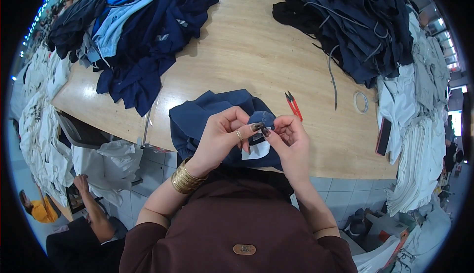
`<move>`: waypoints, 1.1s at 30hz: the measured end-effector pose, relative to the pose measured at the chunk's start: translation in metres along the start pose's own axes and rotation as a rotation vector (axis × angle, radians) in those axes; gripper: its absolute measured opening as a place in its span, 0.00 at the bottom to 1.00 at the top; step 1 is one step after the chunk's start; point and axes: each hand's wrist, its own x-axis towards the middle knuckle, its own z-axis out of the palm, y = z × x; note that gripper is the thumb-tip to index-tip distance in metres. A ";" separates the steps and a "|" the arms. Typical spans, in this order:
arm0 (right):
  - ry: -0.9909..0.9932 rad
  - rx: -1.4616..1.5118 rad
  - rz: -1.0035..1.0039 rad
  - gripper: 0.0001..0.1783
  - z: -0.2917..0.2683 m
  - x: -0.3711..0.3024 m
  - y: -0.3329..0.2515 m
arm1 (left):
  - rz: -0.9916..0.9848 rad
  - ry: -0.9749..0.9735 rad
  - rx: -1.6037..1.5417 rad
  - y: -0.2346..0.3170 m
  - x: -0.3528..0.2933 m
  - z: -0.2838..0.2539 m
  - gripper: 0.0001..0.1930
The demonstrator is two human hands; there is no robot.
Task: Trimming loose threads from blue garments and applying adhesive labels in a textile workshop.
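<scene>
A dark blue garment [197, 112] lies bunched at the table's near edge, in front of me. My left hand [227, 132] pinches a raised, stitched edge of it between thumb and fingers. Close beside it, my right hand [288, 138] grips the same edge, its thumb tip almost meeting the left thumb. A white label [256, 150] hangs below the fingertips, against the blue cloth. Just beyond my right hand lie red-handled thread snips [294, 106] with dark blades, untouched.
Piled navy, black and light blue garments [163, 41] cover the far left; dark garments with cords [355, 26] heap at far right. A tape roll [361, 102] and a dark flat object [383, 136] lie on the right. White cloth stacks [419, 154] stand beyond. A co-worker's arm [94, 206] shows at lower left.
</scene>
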 end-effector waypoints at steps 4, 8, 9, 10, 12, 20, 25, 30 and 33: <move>-0.034 0.245 0.161 0.08 -0.002 0.005 0.001 | -0.033 -0.027 0.002 0.001 0.000 -0.001 0.05; -0.070 0.393 0.202 0.06 -0.002 0.005 0.010 | -0.026 -0.060 -0.029 -0.002 0.003 -0.006 0.05; -0.045 0.396 0.184 0.06 0.002 0.002 0.009 | -0.018 -0.079 -0.043 -0.003 0.002 -0.008 0.05; -0.046 0.395 0.182 0.06 0.002 0.003 0.009 | -0.016 -0.080 -0.043 -0.006 0.003 -0.010 0.05; -0.078 0.431 0.184 0.05 0.002 0.007 0.010 | 0.001 -0.072 -0.087 -0.010 0.005 -0.013 0.05; -0.144 0.496 0.323 0.04 -0.007 0.015 -0.006 | -0.034 -0.010 -0.078 -0.005 0.006 -0.012 0.06; -0.035 0.197 0.047 0.04 -0.001 0.012 0.007 | -0.034 -0.010 -0.057 -0.005 0.005 -0.007 0.09; 0.013 0.134 -0.003 0.04 0.002 0.013 0.007 | -0.053 0.003 -0.089 -0.008 0.004 -0.009 0.09; 0.023 0.166 0.001 0.04 0.003 0.012 0.010 | -0.046 0.012 -0.067 -0.006 0.004 -0.008 0.06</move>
